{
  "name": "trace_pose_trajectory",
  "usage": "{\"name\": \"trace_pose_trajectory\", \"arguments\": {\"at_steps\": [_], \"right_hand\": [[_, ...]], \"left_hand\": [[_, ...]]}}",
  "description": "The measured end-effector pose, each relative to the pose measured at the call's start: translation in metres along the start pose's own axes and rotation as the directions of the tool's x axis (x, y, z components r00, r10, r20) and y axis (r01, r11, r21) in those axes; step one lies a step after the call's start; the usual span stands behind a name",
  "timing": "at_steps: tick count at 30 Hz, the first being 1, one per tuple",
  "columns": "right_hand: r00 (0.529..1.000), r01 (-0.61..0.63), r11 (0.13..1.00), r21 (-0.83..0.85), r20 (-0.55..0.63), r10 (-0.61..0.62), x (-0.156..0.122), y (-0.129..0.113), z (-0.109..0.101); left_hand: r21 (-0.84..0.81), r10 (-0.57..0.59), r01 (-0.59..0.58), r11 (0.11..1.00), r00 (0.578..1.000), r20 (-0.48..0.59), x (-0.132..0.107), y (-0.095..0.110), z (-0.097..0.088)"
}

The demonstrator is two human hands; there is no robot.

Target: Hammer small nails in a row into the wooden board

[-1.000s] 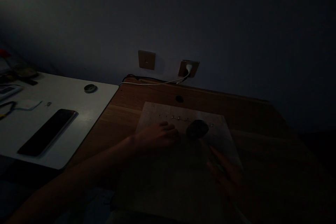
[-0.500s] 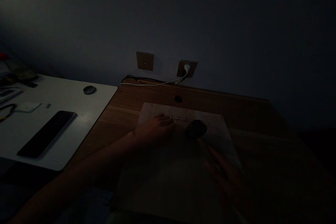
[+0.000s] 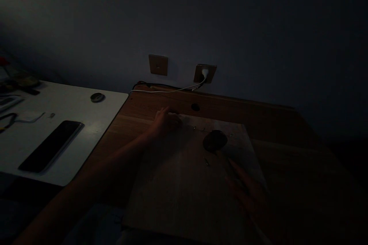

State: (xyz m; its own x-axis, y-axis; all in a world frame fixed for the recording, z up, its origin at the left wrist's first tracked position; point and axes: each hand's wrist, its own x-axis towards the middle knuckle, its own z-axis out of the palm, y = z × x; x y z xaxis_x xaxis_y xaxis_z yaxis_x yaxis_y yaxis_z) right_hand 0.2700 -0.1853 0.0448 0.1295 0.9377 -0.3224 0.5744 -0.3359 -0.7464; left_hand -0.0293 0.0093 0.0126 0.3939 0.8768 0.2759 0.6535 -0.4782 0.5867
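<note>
The scene is very dark. A pale flat board [image 3: 178, 183] lies on a brown wooden desk [image 3: 138, 122]. My left hand [image 3: 166, 121] reaches to the board's far left corner, fingers curled together around something small and pale that I cannot make out. My right hand [image 3: 250, 191] rests near the board's right edge with fingers stretched out. A dark round lump [image 3: 215, 140] sits on the board between the hands. A row of small shiny bits [image 3: 201, 129] runs along the board's far side, and one small piece [image 3: 206, 161] lies loose near the middle.
A white table [image 3: 71, 103] adjoins on the left, bearing a black phone [image 3: 51, 144], a small round disc [image 3: 97, 97] and cables. On the wall behind are a switch plate [image 3: 158, 65] and a socket [image 3: 204, 73] with a white plug and cable.
My left hand has moved from beside the dark lump up and left to the board's far left corner. The right hand has stayed almost still.
</note>
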Motion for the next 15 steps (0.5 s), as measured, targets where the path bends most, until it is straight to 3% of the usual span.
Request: {"name": "trace_pose_trajectory", "arguments": {"at_steps": [9, 15], "right_hand": [[0.992, -0.084, 0.995, -0.05, 0.091, 0.089, 0.0022, -0.0018, -0.0027], [0.998, -0.057, 0.998, -0.017, 0.024, 0.057, 0.0002, -0.0026, -0.0022]], "left_hand": [[-0.025, -0.007, 0.007, 1.0, 1.0, -0.007, 0.005, -0.0106, 0.0067], [0.051, 0.028, -0.03, 0.998, 0.998, 0.048, 0.0027, -0.0062, 0.0069]]}}
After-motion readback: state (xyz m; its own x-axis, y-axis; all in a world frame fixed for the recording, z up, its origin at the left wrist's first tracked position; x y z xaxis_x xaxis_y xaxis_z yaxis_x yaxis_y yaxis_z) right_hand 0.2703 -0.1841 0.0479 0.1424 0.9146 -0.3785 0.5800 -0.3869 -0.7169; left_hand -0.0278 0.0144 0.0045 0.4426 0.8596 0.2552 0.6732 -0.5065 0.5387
